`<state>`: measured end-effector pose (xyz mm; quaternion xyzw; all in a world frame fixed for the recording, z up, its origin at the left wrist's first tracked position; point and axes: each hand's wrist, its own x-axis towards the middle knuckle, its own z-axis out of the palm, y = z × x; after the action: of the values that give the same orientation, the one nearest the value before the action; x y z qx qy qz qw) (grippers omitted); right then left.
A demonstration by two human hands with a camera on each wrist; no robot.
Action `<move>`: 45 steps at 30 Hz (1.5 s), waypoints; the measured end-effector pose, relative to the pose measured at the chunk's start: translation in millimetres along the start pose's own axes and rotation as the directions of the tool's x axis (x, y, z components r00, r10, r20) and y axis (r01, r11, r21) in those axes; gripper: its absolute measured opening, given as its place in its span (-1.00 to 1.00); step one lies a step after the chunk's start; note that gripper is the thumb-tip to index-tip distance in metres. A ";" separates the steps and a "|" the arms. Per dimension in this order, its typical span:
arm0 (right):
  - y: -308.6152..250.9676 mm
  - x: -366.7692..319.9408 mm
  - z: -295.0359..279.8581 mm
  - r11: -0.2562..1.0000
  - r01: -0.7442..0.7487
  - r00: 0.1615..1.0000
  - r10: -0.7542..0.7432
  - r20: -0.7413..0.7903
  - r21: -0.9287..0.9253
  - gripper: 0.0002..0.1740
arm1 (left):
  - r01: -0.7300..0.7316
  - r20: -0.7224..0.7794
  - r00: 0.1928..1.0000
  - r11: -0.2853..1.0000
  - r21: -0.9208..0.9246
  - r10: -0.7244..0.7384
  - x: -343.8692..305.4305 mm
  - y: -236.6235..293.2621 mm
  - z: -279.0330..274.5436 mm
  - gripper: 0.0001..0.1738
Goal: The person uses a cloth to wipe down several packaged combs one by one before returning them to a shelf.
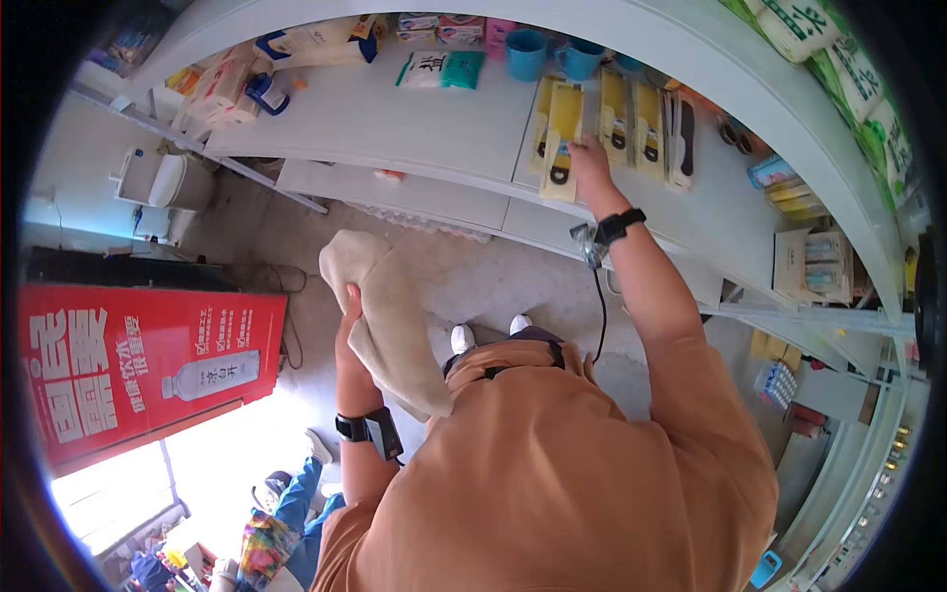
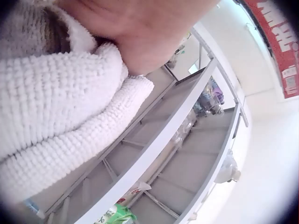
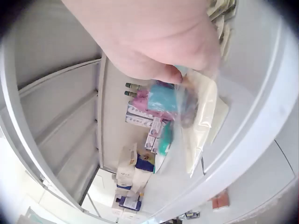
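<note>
My left hand (image 1: 352, 321) grips a folded cream cloth (image 1: 388, 316), which hangs down in front of my body. In the left wrist view the cloth (image 2: 60, 98) shows a coarse, towel-like weave, and the fingers are mostly hidden. At the shelf's front edge my right hand (image 1: 594, 170) pinches a clear-wrapped yellow package (image 1: 562, 133) with a black handle end showing. The right wrist view shows the package's pale back (image 3: 203, 121) below the thumb. Beside it on the shelf (image 1: 444, 123) lie several similar yellow packages (image 1: 648, 123).
Behind the packages stand blue mugs (image 1: 526, 54). A white-and-green bag (image 1: 439, 70), a dark blue bottle (image 1: 266, 94) and paper packs (image 1: 222, 89) are farther left. A red sign box (image 1: 148, 365) stands at left; another person's legs (image 1: 296, 493) appear below it.
</note>
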<state>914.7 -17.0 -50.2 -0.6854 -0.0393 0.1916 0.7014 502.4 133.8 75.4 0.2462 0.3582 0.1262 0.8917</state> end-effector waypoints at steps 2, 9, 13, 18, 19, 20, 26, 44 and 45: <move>10.3 37.4 6.3 0.951 0.136 0.989 -0.148 -0.023 -0.278 -0.67 | -0.069 -0.066 0.995 0.997 0.046 0.072 -6.6 -4.0 -4.2 -0.31; 23.2 60.1 13.2 0.704 0.118 0.950 -0.286 -0.127 -0.701 -0.50 | -0.506 -0.139 0.716 0.646 0.571 0.684 2.9 -34.0 -7.1 -0.43; 7.3 58.5 2.8 0.699 0.066 0.979 -0.182 -0.088 -0.712 -0.51 | -0.524 -0.098 0.722 0.634 0.569 0.685 10.8 -35.8 -6.2 -0.45; -26.8 33.5 -34.4 0.395 0.300 0.813 -0.583 0.015 -0.868 -0.40 | -0.498 -0.082 0.756 0.652 0.572 0.650 16.7 -39.0 4.5 -0.46; -29.0 34.1 -44.0 0.357 0.150 0.853 -0.519 -0.063 -0.922 -0.34 | -0.480 -0.098 0.773 0.678 0.556 0.627 19.6 -40.6 5.5 -0.47; -22.6 43.0 -54.3 0.292 0.099 0.884 -0.465 -0.051 -0.951 -0.25 | -0.464 -0.111 0.788 0.702 0.540 0.606 22.3 -42.4 6.5 -0.47; -14.5 52.8 -59.5 0.359 -0.051 0.956 -0.252 -0.150 -0.932 -0.15 | -0.443 -0.011 0.833 0.678 0.587 0.554 26.5 -45.1 14.8 -0.49; -28.3 -61.7 -79.3 0.974 0.198 0.954 -0.166 -0.249 0.108 -0.59 | -0.414 -0.002 0.883 0.781 0.467 0.469 28.9 -36.1 3.5 -0.46; -41.9 -95.2 -67.7 0.983 0.154 0.958 -0.124 -0.259 0.098 -0.57 | -0.442 -0.014 0.866 0.776 0.451 0.500 35.6 -33.3 9.4 -0.46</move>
<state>857.3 -111.2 6.5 -0.6573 0.0134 0.0552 0.7515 535.9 116.6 43.0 0.5107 0.3622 0.2789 0.7281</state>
